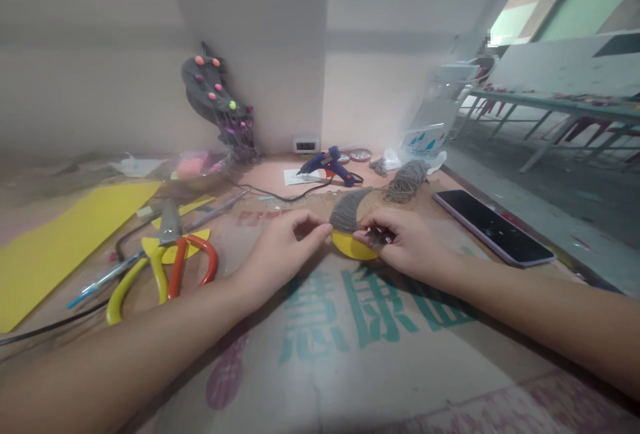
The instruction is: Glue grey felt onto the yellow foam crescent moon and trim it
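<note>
A yellow crescent cut-out (350, 245) is held upright between my hands, its upper part wrapped in grey yarn (346, 211). My left hand (295, 241) pinches the crescent's left edge with thumb and fingertips. On the other side, my right hand (407, 241) is closed, thumb and finger at the crescent's right edge where the wrapping ends. Something dark, perhaps more yarn, shows within the right fingers; I cannot make it out. A loose skein of grey yarn (407, 181) lies just beyond my right hand.
Scissors with red and yellow handles (175, 261) and a yellow sheet (75, 241) lie left. Behind are a blue glue gun (327, 164), its cord, and a small digital clock (306, 145). A phone (493, 224) rests right. A dark crescent decoration (210, 91) leans on the wall.
</note>
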The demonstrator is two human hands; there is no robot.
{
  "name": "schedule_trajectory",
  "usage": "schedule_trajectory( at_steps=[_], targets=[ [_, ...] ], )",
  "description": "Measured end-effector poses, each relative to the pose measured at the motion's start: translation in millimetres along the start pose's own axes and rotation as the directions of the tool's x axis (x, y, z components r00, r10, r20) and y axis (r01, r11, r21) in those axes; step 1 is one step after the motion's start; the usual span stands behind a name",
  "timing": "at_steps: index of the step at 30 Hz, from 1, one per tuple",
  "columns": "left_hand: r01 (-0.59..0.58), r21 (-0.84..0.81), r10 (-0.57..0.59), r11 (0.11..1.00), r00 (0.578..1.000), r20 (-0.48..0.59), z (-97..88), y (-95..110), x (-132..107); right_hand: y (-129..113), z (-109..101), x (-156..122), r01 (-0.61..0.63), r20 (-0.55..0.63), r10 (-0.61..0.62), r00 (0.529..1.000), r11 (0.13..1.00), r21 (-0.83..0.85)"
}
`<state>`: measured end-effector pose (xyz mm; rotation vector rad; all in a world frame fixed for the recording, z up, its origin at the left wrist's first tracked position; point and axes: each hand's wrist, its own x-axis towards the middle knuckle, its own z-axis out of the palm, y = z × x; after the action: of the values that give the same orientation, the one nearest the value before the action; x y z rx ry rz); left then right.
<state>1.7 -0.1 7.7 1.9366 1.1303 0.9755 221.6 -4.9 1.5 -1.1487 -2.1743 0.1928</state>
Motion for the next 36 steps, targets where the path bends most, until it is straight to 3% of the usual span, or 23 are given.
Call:
schedule_trajectory(
  at_steps=[3,9,13,16,23,36],
  targets=[
    [0.005,-0.040,-0.005,0.999,1.000,-0.001,0.5,-3,1,-2,-1,-1,0.005,0.004,-0.005,1.000,1.000,0.010],
    [0.095,-0.217,-0.134,0.972,0.976,-0.173,-1.6,-7,5,-2,-1,-1,0.015,0.005,-0.015,1.000,1.000,0.023],
    [0.028,-0.099,-0.039,0.995,0.994,-0.106,-2.1,-8,5,-1,0,-2,0.020,0.010,-0.020,1.000,0.999,0.039],
    [-0.024,-0.105,0.020,0.994,0.999,-0.039,-1.0,-7,3,0,1,-2,0.035,0.025,-0.036,0.999,0.998,0.048],
    [-0.011,-0.040,0.008,0.999,0.998,-0.067,-1.2,2,-2,1,2,-3,0.094,0.094,-0.098,0.991,0.995,0.043],
    [-0.009,-0.072,0.006,0.997,0.999,-0.037,-2.2,3,-1,0,0,-3,0.088,0.088,-0.089,0.992,0.996,0.026]
  ],
)
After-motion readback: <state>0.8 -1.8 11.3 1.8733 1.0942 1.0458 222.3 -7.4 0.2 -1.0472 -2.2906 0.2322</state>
